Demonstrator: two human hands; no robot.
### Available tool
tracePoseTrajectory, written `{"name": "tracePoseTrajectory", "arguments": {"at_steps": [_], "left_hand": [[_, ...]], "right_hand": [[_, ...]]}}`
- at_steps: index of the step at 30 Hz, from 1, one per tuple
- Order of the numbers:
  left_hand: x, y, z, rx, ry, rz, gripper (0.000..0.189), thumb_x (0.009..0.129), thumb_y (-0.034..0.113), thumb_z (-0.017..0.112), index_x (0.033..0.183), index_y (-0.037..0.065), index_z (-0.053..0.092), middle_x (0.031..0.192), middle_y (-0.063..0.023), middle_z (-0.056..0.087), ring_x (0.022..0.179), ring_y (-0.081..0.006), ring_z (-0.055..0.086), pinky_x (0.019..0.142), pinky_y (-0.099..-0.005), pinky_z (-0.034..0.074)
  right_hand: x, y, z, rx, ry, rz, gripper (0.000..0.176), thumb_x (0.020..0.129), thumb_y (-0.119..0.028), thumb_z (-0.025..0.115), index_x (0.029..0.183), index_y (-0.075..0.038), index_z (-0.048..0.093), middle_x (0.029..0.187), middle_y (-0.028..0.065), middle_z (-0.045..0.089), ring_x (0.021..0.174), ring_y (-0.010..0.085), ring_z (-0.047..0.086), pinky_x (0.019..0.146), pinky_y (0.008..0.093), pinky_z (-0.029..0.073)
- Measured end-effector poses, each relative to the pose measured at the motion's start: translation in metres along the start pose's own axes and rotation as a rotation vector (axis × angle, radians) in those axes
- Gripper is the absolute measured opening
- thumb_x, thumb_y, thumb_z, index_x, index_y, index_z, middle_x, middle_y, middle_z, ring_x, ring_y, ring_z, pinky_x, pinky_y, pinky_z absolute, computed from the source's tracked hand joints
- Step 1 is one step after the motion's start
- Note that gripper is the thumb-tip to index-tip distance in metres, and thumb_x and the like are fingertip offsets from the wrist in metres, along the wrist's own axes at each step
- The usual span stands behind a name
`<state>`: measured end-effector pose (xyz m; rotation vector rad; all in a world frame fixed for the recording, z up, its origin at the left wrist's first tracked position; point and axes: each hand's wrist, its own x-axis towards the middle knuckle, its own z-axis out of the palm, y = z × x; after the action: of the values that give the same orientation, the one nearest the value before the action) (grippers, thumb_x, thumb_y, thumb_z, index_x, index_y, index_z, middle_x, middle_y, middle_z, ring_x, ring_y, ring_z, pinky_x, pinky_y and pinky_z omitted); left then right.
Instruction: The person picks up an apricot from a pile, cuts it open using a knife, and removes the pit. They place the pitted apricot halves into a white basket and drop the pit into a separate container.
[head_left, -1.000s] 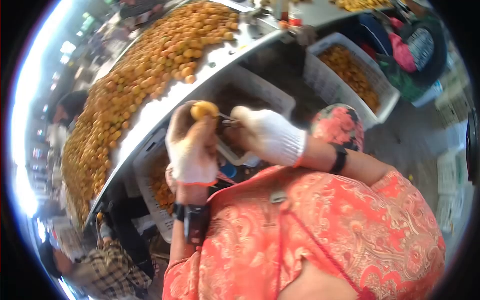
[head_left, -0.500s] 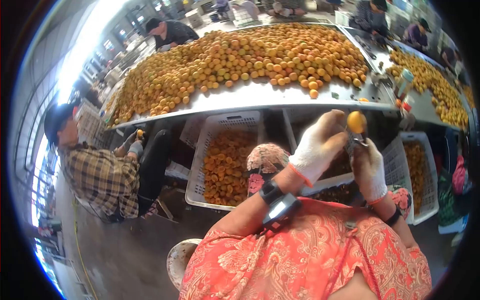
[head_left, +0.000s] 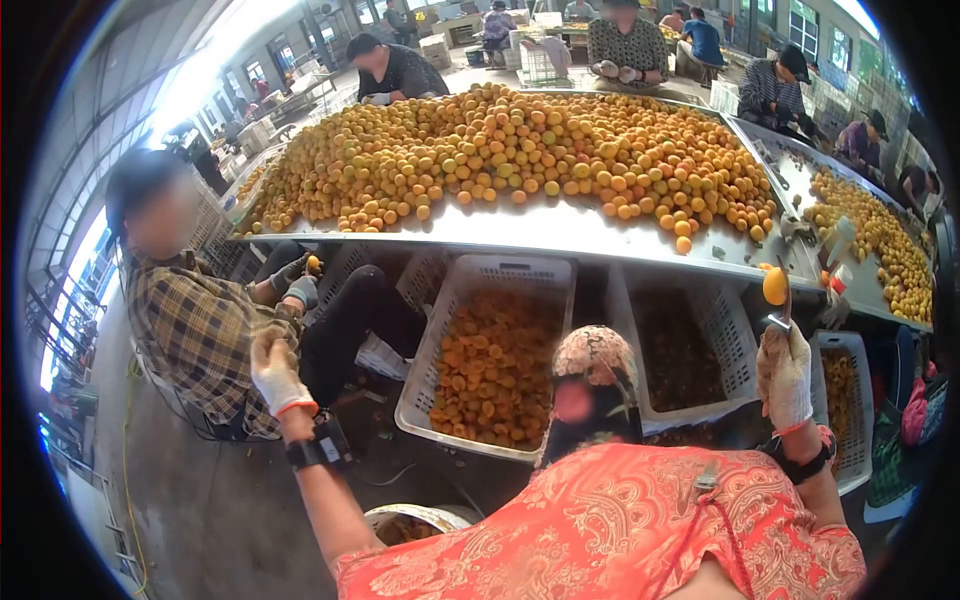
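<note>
My left hand (head_left: 277,372), in a white glove with a darkened fingertip area, is off to the left, away from the fruit. Its fingers look curled, and whether they hold anything is hidden. On the right, my right hand (head_left: 785,375), also gloved, is closed round a thin tool (head_left: 780,320) pointing upward. An orange fruit (head_left: 774,286) sits against the upper end of this tool. Beyond both hands, a large heap of orange fruit (head_left: 520,140) covers much of the metal table (head_left: 500,222).
Below the table stand a white crate (head_left: 415,405) of split fruit and another crate (head_left: 655,415) with dark contents. A white bucket (head_left: 445,517) is near my lap. A co-worker (head_left: 205,330) sits at the left; others work behind the table.
My left hand has moved far left, away from the fruit and my right hand. My right hand has shifted right and lower with the tool and fruit. The view has tilted up.
</note>
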<state>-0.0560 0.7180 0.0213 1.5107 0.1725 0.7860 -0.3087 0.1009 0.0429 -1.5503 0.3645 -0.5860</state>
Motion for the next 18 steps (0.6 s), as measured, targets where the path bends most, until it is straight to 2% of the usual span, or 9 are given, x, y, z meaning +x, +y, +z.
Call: {"name": "tracePoseTrajectory", "arguments": {"at_steps": [2, 3, 5, 7, 11, 13, 15, 18], "left_hand": [[0.028, -0.009, -0.023, -0.125, 0.068, 0.008, 0.020, 0.090, 0.003, 0.061, 0.109, 0.004, 0.064, 0.095, -0.0019, 0.065, 0.072, -0.0082, 0.056, 0.061, -0.0225, 0.045], [0.037, -0.013, -0.034, -0.125, 0.076, 0.011, 0.020, 0.090, 0.003, 0.061, 0.109, 0.004, 0.064, 0.095, -0.0019, 0.065, 0.072, -0.0082, 0.056, 0.061, -0.0225, 0.045], [0.050, -0.020, -0.054, -0.262, 0.111, -0.169, 0.018, 0.090, 0.005, 0.061, 0.107, 0.005, 0.064, 0.090, -0.0015, 0.065, 0.070, -0.0094, 0.058, 0.059, -0.0225, 0.045], [0.033, -0.014, -0.043, -0.289, 0.065, -0.144, 0.016, 0.090, 0.005, 0.062, 0.106, 0.006, 0.064, 0.086, -0.0027, 0.065, 0.070, -0.0106, 0.060, 0.060, -0.0225, 0.048], [-0.046, 0.029, 0.025, -0.508, -0.251, -0.357, 0.022, 0.088, 0.002, 0.063, 0.110, 0.002, 0.065, 0.087, -0.0083, 0.066, 0.071, -0.0144, 0.063, 0.062, -0.0273, 0.054], [-0.082, 0.036, 0.067, -0.447, -0.412, -0.381, 0.025, 0.090, 0.001, 0.061, 0.114, 0.000, 0.063, 0.091, -0.0111, 0.066, 0.074, -0.0167, 0.063, 0.066, -0.0290, 0.054], [-0.115, 0.046, 0.111, -0.422, -0.615, -0.338, 0.029, 0.089, -0.002, 0.060, 0.119, -0.001, 0.061, 0.096, -0.0104, 0.064, 0.079, -0.0158, 0.063, 0.072, -0.0292, 0.054], [-0.169, 0.080, 0.168, -0.436, -0.961, -0.215, 0.041, 0.089, -0.003, 0.062, 0.130, 0.000, 0.056, 0.108, -0.0093, 0.063, 0.086, -0.0136, 0.062, 0.077, -0.0266, 0.052]], "right_hand": [[0.006, -0.009, 0.016, -0.013, -0.042, -0.017, 0.026, 0.102, -0.038, 0.058, 0.105, -0.012, 0.055, 0.062, -0.0090, 0.042, 0.045, 0.0004, 0.036, 0.037, 0.0185, 0.026], [0.008, -0.013, 0.025, -0.022, -0.075, -0.028, 0.026, 0.102, -0.037, 0.057, 0.105, -0.012, 0.054, 0.062, -0.0089, 0.042, 0.045, 0.0003, 0.036, 0.037, 0.0186, 0.026], [0.009, -0.019, 0.043, -0.041, -0.077, -0.020, 0.025, 0.103, -0.036, 0.057, 0.105, -0.011, 0.054, 0.062, -0.0088, 0.042, 0.045, 0.0002, 0.036, 0.037, 0.0187, 0.026], [0.010, -0.022, 0.060, -0.059, -0.069, -0.009, 0.024, 0.103, -0.035, 0.057, 0.105, -0.011, 0.054, 0.062, -0.0088, 0.042, 0.045, 0.0002, 0.036, 0.038, 0.0187, 0.027], [0.012, -0.037, 0.090, -0.114, -0.166, 0.035, 0.020, 0.104, -0.030, 0.055, 0.103, -0.010, 0.054, 0.063, -0.0086, 0.043, 0.046, 0.0000, 0.037, 0.039, 0.0180, 0.028], [0.016, -0.036, 0.101, -0.095, -0.250, 0.017, 0.017, 0.104, -0.027, 0.054, 0.101, -0.009, 0.054, 0.064, -0.0082, 0.045, 0.049, 0.0000, 0.039, 0.041, 0.0177, 0.030], [0.008, -0.054, 0.115, -0.205, -0.328, 0.070, 0.014, 0.102, -0.018, 0.052, 0.098, -0.006, 0.057, 0.067, -0.0063, 0.048, 0.055, 0.0020, 0.043, 0.047, 0.0196, 0.035], [0.000, -0.057, 0.135, -0.394, -0.392, -0.041, 0.012, 0.098, -0.014, 0.055, 0.095, -0.002, 0.056, 0.069, 0.0002, 0.055, 0.064, 0.0082, 0.051, 0.057, 0.0262, 0.043]]}}
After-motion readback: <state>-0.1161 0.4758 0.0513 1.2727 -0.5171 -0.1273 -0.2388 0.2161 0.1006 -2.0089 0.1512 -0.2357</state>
